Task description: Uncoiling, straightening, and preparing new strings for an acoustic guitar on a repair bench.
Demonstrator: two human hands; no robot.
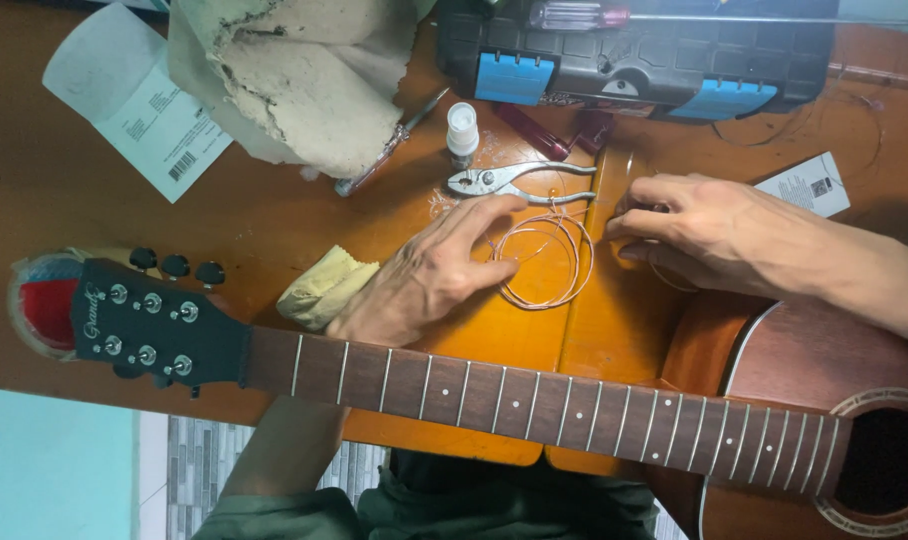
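Orange wooden bench (64, 190), brown acoustic guitar (574, 410) at 6 o'clock; left hand (429, 275) rests spread flat on coiled copper-coloured wire string (546, 258), right hand (699, 230) pinches its 3 o'clock end, silver pliers (509, 182) at 12.

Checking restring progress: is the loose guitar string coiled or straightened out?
Coiled: the string lies in round loops on the table, between left hand and right hand.

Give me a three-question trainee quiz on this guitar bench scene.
1. True or false: strings run along the guitar neck.
2. What lies under the left hand fingertips? A) pliers B) coiled string C) bottle
3. Which tool lies just beyond the coiled string?

Key:
1. False; the fretboard is bare.
2. B.
3. The pliers, beside a small white bottle. The right hand pinches the string's other side.
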